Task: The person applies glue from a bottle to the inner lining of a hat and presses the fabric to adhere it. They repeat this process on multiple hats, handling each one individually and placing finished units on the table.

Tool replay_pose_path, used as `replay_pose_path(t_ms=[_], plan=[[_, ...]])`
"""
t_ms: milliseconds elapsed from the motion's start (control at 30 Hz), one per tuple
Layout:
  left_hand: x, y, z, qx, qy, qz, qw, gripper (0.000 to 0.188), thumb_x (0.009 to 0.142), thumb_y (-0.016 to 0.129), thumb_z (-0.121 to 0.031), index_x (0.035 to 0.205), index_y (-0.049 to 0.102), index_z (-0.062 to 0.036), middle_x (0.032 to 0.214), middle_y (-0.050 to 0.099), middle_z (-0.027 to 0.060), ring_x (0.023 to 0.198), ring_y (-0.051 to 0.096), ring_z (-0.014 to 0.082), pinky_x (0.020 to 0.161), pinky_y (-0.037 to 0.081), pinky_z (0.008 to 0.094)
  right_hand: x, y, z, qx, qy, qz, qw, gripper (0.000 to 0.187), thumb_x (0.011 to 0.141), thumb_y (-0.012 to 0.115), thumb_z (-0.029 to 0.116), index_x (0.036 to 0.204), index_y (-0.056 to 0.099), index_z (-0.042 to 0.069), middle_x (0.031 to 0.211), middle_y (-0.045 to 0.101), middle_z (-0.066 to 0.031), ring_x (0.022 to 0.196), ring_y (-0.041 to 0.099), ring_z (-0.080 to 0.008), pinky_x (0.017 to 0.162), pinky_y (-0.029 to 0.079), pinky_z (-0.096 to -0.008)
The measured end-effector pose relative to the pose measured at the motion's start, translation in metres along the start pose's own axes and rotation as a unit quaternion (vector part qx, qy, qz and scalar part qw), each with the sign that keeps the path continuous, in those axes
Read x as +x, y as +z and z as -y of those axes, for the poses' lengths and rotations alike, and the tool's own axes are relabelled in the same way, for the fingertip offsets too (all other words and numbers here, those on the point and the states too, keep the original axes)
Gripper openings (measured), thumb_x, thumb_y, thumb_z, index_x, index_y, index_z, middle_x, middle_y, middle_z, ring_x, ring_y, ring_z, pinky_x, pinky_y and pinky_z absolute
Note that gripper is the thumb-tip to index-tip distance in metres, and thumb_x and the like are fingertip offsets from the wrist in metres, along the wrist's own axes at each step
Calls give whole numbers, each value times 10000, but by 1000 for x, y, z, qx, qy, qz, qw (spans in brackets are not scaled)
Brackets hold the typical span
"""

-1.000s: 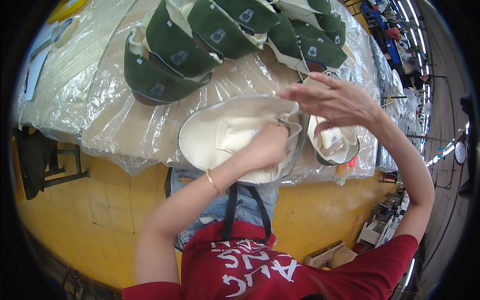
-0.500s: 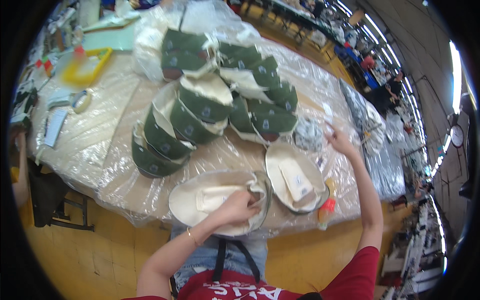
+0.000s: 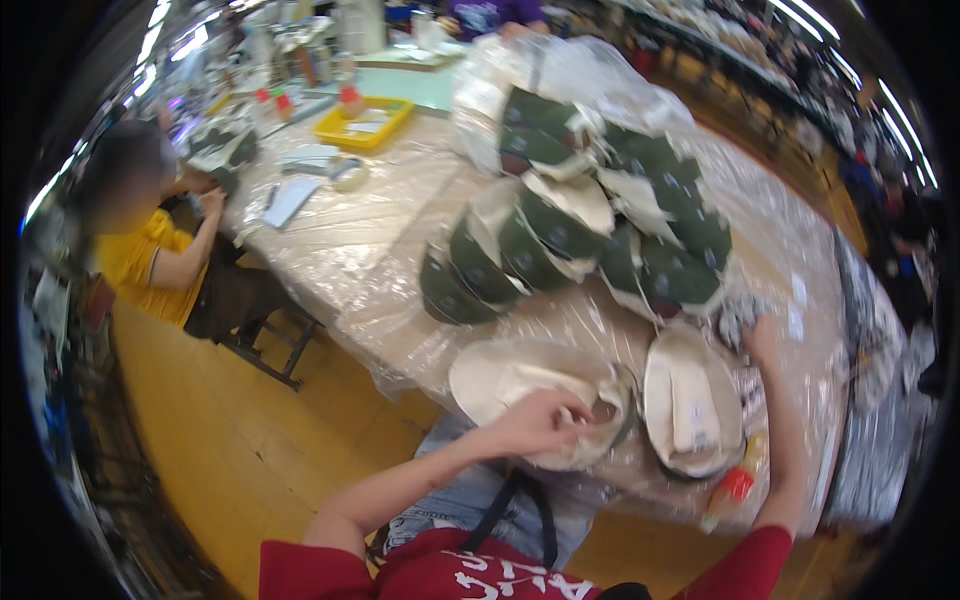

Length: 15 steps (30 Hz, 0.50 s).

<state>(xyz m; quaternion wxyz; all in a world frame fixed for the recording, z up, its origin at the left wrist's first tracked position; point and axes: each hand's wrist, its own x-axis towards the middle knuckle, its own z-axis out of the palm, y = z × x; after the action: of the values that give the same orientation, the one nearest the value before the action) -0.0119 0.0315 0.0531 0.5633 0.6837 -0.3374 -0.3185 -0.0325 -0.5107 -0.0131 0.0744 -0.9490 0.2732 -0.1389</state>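
Note:
A bowl-shaped green fabric piece with cream lining point(image 3: 485, 385) lies mouth up at the table's near edge. My left hand point(image 3: 540, 425) is over its right side, fingers curled and pinched close to the lining; what they hold, if anything, I cannot make out. Beside it, to the right, is a second cream-lined piece point(image 3: 655, 425) with a pale label panel inside. Beyond that one, my right hand point(image 3: 765, 345) closes on a crumpled grey-and-white cloth point(image 3: 738, 318); its fingertips are blurred. Green cream-lined pieces point(image 3: 545, 240) are nested in rows farther back.
Plastic sheeting covers the table point(image 3: 375, 265). A red-capped bottle point(image 3: 735, 487) lies by the near right edge. Farther left are a yellow tray point(image 3: 385, 130), a tape roll point(image 3: 349, 175) and a white paper point(image 3: 291, 201). A person in yellow point(image 3: 175, 260) sits at left.
The view has swung left, bringing the seated person into sight. My right hand has gone from pointing beside the crumpled cloth to gripping it. My left hand has lifted slightly from the lining.

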Motion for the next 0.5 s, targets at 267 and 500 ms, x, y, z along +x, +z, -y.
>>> replay_pose_path(t_ms=[267,500], plan=[[-105,-18,-1,39,-92,-361,927,147,955,611,-98,952,653,43,792,641,31,690,594,78,623,486,217,-14,-14,36,-28,-121,-33,992,354,822,600,96,1158,558,-9,930,643,-274,869,619,-442,770,481,-506],[-134,-1,15,7,-131,-324,937,130,954,614,-102,945,655,22,763,630,21,638,579,67,597,476,209,-19,-59,46,-40,-25,149,988,216,862,594,144,1033,642,21,1052,656,-244,984,636,-389,830,500,-481]])
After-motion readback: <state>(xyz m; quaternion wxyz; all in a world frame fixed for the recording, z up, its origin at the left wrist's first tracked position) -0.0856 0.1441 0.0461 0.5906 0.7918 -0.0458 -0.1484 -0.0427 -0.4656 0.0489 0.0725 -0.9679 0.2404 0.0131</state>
